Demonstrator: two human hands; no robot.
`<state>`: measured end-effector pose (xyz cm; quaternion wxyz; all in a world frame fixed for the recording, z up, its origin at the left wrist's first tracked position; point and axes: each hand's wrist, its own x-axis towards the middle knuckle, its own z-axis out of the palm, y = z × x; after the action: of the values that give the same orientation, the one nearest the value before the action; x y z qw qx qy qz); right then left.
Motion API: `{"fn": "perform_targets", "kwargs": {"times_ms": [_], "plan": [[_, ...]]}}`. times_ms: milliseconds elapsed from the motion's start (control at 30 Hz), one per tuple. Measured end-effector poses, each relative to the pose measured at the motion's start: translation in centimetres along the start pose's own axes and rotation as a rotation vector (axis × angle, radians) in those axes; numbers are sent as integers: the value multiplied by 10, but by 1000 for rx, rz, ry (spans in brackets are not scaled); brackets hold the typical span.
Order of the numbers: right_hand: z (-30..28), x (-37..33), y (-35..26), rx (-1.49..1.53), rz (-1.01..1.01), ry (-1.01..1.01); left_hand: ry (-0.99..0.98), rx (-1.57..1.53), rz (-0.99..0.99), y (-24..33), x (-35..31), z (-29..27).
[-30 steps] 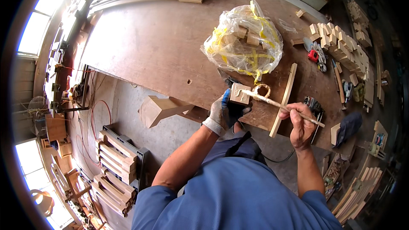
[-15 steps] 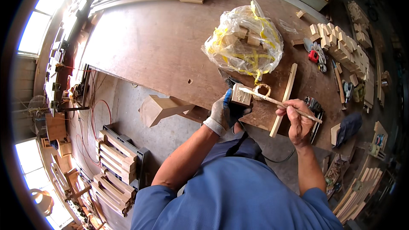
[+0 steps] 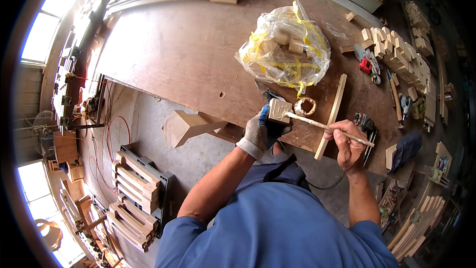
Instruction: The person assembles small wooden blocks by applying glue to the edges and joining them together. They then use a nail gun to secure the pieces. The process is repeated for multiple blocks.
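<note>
Square-faced block of pale wood (image 3: 280,108) is held above the near edge of the brown wooden workbench (image 3: 173,49), its broad face turned upward. Left hand (image 3: 255,133), in a white-and-blue work glove, is closed around the block from below and the near side. Right hand (image 3: 349,145), bare, grips a thin, pale-coated wooden stick (image 3: 317,123) between thumb and fingers; the stick's whitish tip lies at the block's right edge, and firm contact cannot be confirmed. Condition of work: the upturned face bears uneven, cream-coloured streaks over much of its surface, so coating of this face is judged well advanced though not smooth. Outstanding: any bare patches, likeliest along the margins, are too small to verify, and the block's underside is hidden by the glove. Just beyond the stick sits a round, tan-crusted ring-shaped rim (image 3: 305,106); its contents cannot be made out. To its right, a long, straight, pale wooden slat (image 3: 331,115) lies beneath the stick's line. Farther back, a clear plastic bag with yellow stripes (image 3: 259,59) contains several wooden blocks (image 3: 296,46); whether those carry coating cannot be determined.
</note>
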<state>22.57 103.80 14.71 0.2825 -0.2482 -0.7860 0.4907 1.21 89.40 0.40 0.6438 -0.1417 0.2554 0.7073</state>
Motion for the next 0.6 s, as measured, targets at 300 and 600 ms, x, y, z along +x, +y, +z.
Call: {"fn": "perform_targets", "kwargs": {"times_ms": [300, 600], "plan": [[12, 6, -9, 16, -30, 6, -8, 20, 8, 2, -3, 9], [10, 6, -19, -149, -267, -42, 9, -12, 14, 8, -5, 10]]}}
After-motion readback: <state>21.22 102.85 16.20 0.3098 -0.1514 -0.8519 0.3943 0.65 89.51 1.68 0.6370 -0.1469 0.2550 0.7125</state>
